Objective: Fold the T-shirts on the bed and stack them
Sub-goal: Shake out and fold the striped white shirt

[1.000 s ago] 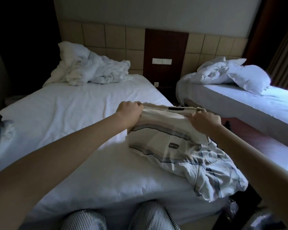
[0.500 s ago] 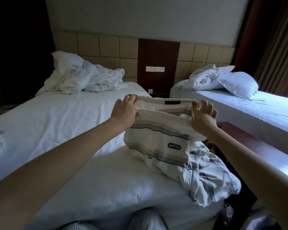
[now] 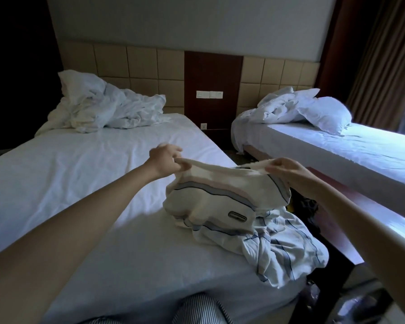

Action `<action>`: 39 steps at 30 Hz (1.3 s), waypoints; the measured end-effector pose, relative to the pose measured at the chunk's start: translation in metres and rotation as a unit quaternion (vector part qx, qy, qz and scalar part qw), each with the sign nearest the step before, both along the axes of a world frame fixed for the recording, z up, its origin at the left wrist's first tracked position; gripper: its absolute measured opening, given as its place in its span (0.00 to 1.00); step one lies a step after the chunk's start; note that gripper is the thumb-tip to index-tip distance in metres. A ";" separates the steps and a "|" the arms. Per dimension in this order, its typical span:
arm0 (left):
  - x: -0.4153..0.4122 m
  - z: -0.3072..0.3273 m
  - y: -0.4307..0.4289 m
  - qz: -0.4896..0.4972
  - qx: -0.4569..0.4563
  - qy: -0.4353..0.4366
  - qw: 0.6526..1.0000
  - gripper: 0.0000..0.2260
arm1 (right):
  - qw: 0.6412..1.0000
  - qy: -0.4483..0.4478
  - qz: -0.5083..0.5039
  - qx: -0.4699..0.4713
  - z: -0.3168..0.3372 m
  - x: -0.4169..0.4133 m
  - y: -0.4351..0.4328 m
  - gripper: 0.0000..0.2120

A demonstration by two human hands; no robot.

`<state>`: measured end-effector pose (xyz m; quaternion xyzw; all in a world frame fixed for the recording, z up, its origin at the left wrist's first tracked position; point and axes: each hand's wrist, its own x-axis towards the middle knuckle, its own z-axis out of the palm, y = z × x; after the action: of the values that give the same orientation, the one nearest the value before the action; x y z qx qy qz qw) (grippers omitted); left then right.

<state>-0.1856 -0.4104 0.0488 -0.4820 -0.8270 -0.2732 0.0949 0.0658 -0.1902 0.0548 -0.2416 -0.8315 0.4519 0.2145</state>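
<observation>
Far left, a crumpled white duvet [image 3: 108,108] is heaped at the head of the near bed [image 3: 68,183], against a tan padded headboard [image 3: 126,64]. The rest of the sheet is bare & lightly creased. L arm reaches in from the bottom-left corner. L hand [image 3: 165,160] has fingers curled, pinching the left end of the top edge of a cream T-shirt [image 3: 220,197]. The tee has grey-blue & pinkish stripes and a small oval badge on the front. Its top edge is lifted & stretched btwn both hands, the body sags below, and the lower part rests on a 2nd garment. Behind it, btwn the beds, is a dark wood panel [image 3: 213,73] w/ white switches [image 3: 209,94] and a socket [image 3: 204,125] lower down. The 2nd garment, a white checked shirt [image 3: 283,251] w/ thin dark lines, lies bunched at the bed's right edge, partly hanging over. R hand [image 3: 288,170] pinches the tee's right end, thumb & fingers closed on the cloth. Under the R forearm a reddish wooden bench [image 3: 351,206] runs along the gap, dark items below it too dim to ID. Right of that is a second bed [image 3: 360,155] w/ rumpled bedding and a white pillow [image 3: 325,113]. Brown curtains [image 3: 384,66] hang far right. Knees in striped trousers [image 3: 197,309] show at the bottom.
</observation>
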 end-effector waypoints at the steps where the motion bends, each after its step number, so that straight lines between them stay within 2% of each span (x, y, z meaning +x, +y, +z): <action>1: -0.003 -0.004 -0.001 -0.027 0.001 -0.081 0.996 0.30 | 0.998 -0.036 0.005 0.045 -0.004 0.003 0.001 0.09; 3: -0.003 -0.011 -0.001 -0.078 -0.014 -0.174 0.982 0.31 | 0.995 -0.031 -0.005 0.097 -0.008 0.003 0.000 0.11; 6: -0.005 -0.025 0.008 -0.113 -0.125 -0.153 0.974 0.21 | 0.993 0.059 0.048 0.086 0.000 0.004 -0.006 0.12; 8: 0.003 -0.028 0.016 -0.125 -0.190 -0.160 0.961 0.18 | 0.990 0.095 0.097 0.033 0.011 0.006 -0.009 0.15; 10: 0.013 -0.031 0.023 -0.143 -0.207 -0.205 0.946 0.21 | 0.981 0.129 0.138 -0.038 0.025 0.009 -0.015 0.18; 12: 0.023 -0.035 0.032 -0.177 -0.166 -0.285 0.927 0.26 | 0.969 0.154 0.170 -0.096 0.037 0.013 -0.020 0.20; 14: 0.034 -0.037 0.042 -0.206 -0.138 -0.357 0.900 0.32 | 0.962 0.144 0.199 -0.121 0.043 0.015 -0.023 0.21; 16: 0.042 -0.039 0.054 -0.229 -0.164 -0.398 0.873 0.38 | 0.960 0.129 0.216 -0.123 0.043 0.014 -0.024 0.22; 17: 0.046 -0.040 0.059 -0.239 -0.189 -0.407 0.861 0.37 | 0.960 0.125 0.215 -0.129 0.041 0.013 -0.024 0.23; 18: 0.050 -0.041 0.063 -0.245 -0.213 -0.407 0.854 0.32 | 0.962 0.120 0.206 -0.133 0.039 0.013 -0.022 0.24; 20: 0.054 -0.040 0.070 -0.247 -0.220 -0.357 0.873 0.11 | 0.972 0.102 0.179 -0.114 0.034 0.015 -0.018 0.26; 21: 0.053 -0.039 0.071 -0.237 -0.172 -0.336 0.895 0.05 | 0.979 0.087 0.164 -0.081 0.032 0.017 -0.015 0.26; 22: 0.048 -0.035 0.070 -0.216 -0.096 -0.331 0.914 0.04 | 0.987 0.068 0.142 -0.028 0.030 0.018 -0.011 0.26; 24: 0.034 -0.023 0.063 -0.162 0.059 -0.338 0.925 0.04 | 0.992 0.028 0.074 0.102 0.028 0.018 -0.003 0.25; 26: 0.020 -0.009 0.051 -0.146 0.125 -0.330 0.924 0.05 | 0.976 0.000 -0.003 0.216 0.024 0.013 0.009 0.23; 28: 0.015 0.001 0.041 -0.147 0.125 -0.270 0.943 0.07 | 0.960 -0.008 -0.055 0.275 0.020 0.005 0.015 0.22; 29: 0.015 0.004 0.038 -0.138 0.120 -0.212 0.960 0.08 | 0.957 -0.004 -0.076 0.281 0.019 -0.001 0.015 0.21; 31: 0.015 0.006 0.033 -0.115 0.125 -0.095 0.981 0.09 | 0.962 0.029 -0.108 0.251 0.017 -0.013 0.012 0.18; 32: 0.016 0.005 0.029 -0.107 0.131 -0.065 0.984 0.09 | 0.965 0.046 -0.119 0.231 0.016 -0.019 0.010 0.17; 34: 0.017 0.003 0.022 -0.107 0.132 -0.044 0.984 0.09 | 0.965 0.071 -0.126 0.217 0.017 -0.028 0.005 0.13; 36: 0.015 0.001 0.014 -0.114 0.081 -0.050 0.989 0.08 | 0.964 0.092 -0.111 0.224 0.018 -0.032 0.002 0.10; 39: 0.010 -0.004 -0.001 -0.125 -0.013 -0.072 0.989 0.24 | 0.956 0.051 -0.105 0.270 0.021 -0.031 -0.002 0.14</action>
<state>-0.1756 -0.4116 0.0444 -0.5621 -0.7685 -0.3058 -0.0060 0.0350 -0.1927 0.0760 -0.2370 -0.8805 0.1970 0.3602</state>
